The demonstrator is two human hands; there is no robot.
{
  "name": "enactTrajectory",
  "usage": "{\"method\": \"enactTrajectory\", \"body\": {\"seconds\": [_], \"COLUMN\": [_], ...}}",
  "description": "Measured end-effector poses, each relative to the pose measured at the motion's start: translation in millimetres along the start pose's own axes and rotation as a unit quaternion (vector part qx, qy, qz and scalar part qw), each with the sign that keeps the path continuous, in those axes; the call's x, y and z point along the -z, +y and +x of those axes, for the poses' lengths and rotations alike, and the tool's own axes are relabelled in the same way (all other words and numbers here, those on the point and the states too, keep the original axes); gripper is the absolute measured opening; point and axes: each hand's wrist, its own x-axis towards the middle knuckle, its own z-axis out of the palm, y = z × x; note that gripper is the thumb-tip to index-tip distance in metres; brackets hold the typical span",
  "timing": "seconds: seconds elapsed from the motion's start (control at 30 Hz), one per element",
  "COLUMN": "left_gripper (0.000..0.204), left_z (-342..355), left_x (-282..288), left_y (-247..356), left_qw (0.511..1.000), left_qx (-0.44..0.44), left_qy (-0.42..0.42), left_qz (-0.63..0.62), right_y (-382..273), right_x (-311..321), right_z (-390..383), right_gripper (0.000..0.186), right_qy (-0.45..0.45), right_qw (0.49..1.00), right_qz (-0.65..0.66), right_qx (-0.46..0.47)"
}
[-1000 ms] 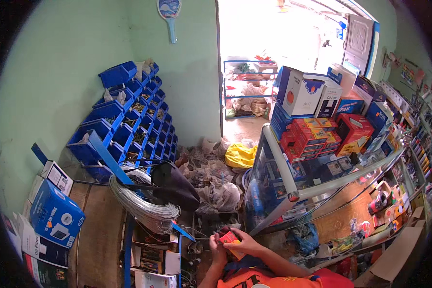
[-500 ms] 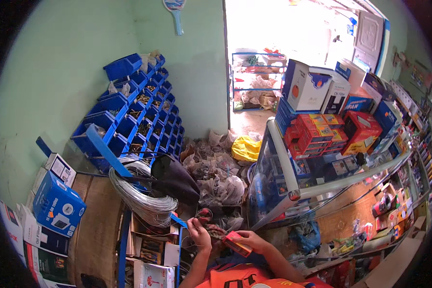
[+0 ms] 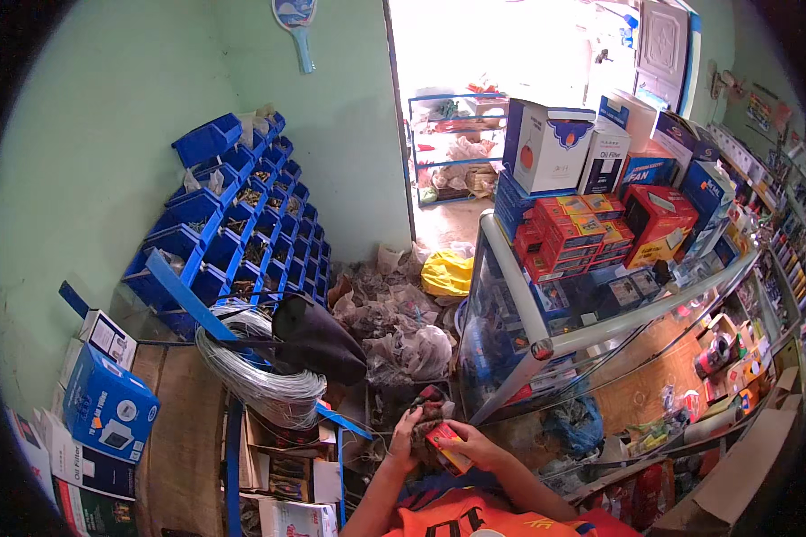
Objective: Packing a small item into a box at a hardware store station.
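Note:
Low in front of my body, my right hand (image 3: 476,445) grips a small red and yellow box (image 3: 450,450), tilted. My left hand (image 3: 405,433) is closed on a crumpled dark red and brown cloth (image 3: 433,404), whose bunched top sticks up above the fingers. The cloth lies right against the box's upper left side. Part of it is hidden behind the left hand and the box.
At left stand blue parts bins (image 3: 175,253), a wire coil (image 3: 264,380) and boxes (image 3: 107,407) on a wooden bench (image 3: 184,438). Plastic bags (image 3: 412,349) lie on the floor ahead. The glass display case (image 3: 501,345) at right carries stacked red boxes (image 3: 564,234).
My left hand has moved right, bringing the cloth up to the box. The right hand still grips the box. The whole view has shifted slightly.

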Motion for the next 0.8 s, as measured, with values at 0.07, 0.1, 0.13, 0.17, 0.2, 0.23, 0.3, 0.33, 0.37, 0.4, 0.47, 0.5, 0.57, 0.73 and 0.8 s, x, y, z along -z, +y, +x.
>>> {"method": "enactTrajectory", "body": {"seconds": [0.07, 0.1, 0.13, 0.17, 0.2, 0.23, 0.3, 0.33, 0.37, 0.4, 0.47, 0.5, 0.57, 0.73, 0.8], "left_gripper": [0.032, 0.033, 0.032, 0.031, 0.029, 0.029, 0.028, 0.028, 0.028, 0.028, 0.027, 0.028, 0.028, 0.021, 0.015], "left_z": [2.8, 1.4, 5.2, 5.7, 4.5, 4.0, -12.5, -14.8, -16.5, -14.7, -32.5, -38.1, -40.4, -26.0, -55.0], "left_x": [13.8, 24.4, 61.8, 70.9, 68.7, 62.9, 25.0, 28.7, 29.2, 27.2, -27.8, -41.2, -53.8, -33.8, -61.5], "left_y": [0.3, 1.0, -2.1, 4.4, 13.2, 15.7, 36.2, 33.9, 29.8, 26.5, 25.2, 20.4, 10.6, 14.5, 9.4], "left_qw": [0.998, 0.990, 0.989, 0.981, 0.970, 0.971, 0.944, 0.942, 0.903, 0.833, 0.854, 0.768, 0.651, 0.646, 0.646], "left_qx": [-0.010, -0.024, -0.043, -0.072, -0.102, -0.104, -0.204, -0.209, -0.271, -0.322, -0.282, -0.330, -0.356, -0.421, -0.373], "left_qy": [0.058, 0.119, 0.139, 0.179, 0.219, 0.217, 0.255, 0.259, 0.250, 0.234, 0.200, 0.164, 0.111, 0.280, 0.135], "left_qz": [0.037, 0.075, 0.037, 0.024, 0.011, 0.007, 0.050, 0.048, 0.220, 0.386, 0.389, 0.524, 0.661, 0.572, 0.652], "right_y": [0.4, -3.9, -7.9, -10.6, -13.7, -16.6, -33.3, -38.1, -27.7, -6.3, 8.6, 10.3, 4.7, -6.8, 0.3], "right_x": [7.2, 8.4, 3.4, 8.3, 10.9, 12.9, -5.6, -15.3, -9.9, 3.9, 11.4, 1.9, -26.0, -43.0, -42.9], "right_z": [1.5, 1.8, 3.9, 2.2, 2.5, 3.0, -4.6, -5.1, 3.4, 19.8, 35.7, 41.1, 47.8, 38.9, 40.9], "right_gripper": [0.058, 0.055, 0.053, 0.053, 0.049, 0.045, 0.046, 0.047, 0.047, 0.048, 0.049, 0.045, 0.045, 0.046, 0.045], "right_qy": [-0.011, -0.052, -0.104, -0.101, -0.132, -0.162, -0.146, -0.133, -0.136, -0.113, -0.085, -0.075, -0.064, -0.023, 0.028], "right_qw": [0.999, 0.997, 0.990, 0.990, 0.980, 0.965, 0.971, 0.974, 0.975, 0.976, 0.975, 0.954, 0.916, 0.962, 0.964], "right_qz": [-0.017, 0.016, 0.045, 0.040, 0.102, 0.164, 0.168, 0.176, 0.172, 0.185, 0.202, 0.292, 0.395, 0.263, 0.261], "right_qx": [-0.027, -0.054, -0.085, -0.087, -0.107, -0.127, -0.085, -0.044, -0.043, -0.035, -0.024, -0.011, 0.003, -0.068, 0.034]}}
